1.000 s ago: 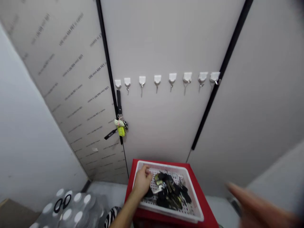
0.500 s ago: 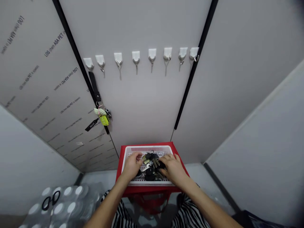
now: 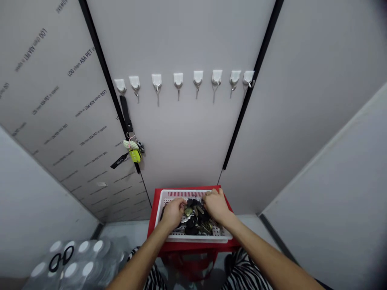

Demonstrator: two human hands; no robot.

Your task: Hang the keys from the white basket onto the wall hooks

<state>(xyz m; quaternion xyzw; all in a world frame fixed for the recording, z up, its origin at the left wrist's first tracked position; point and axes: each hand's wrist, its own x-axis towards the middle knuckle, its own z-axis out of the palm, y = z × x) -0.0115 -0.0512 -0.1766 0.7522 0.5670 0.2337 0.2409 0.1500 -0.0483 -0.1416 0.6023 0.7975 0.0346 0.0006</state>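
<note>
A white perforated basket (image 3: 193, 237) sits on a red stool (image 3: 157, 205) against the wall, holding a heap of dark keys (image 3: 196, 219). My left hand (image 3: 173, 212) rests in the left side of the heap, fingers curled on keys. On the heap's right side, near the back rim, my right hand (image 3: 215, 205) has its fingers down among the keys. What each hand grips is hidden. Above, a row of several white wall hooks (image 3: 178, 79) runs across the panel. A key bunch with a black strap and yellow tag (image 3: 133, 151) hangs from the leftmost hook.
Black vertical strips (image 3: 250, 92) divide the grey wall panels. A shrink-wrapped pack of bottles with white caps (image 3: 75, 262) lies on the floor at lower left. Zebra-striped cloth (image 3: 242, 274) shows below the stool.
The view swung from the left to face the wall squarely. My right hand came in from the right into the basket. Both hands then shifted slightly toward the back of the key heap.
</note>
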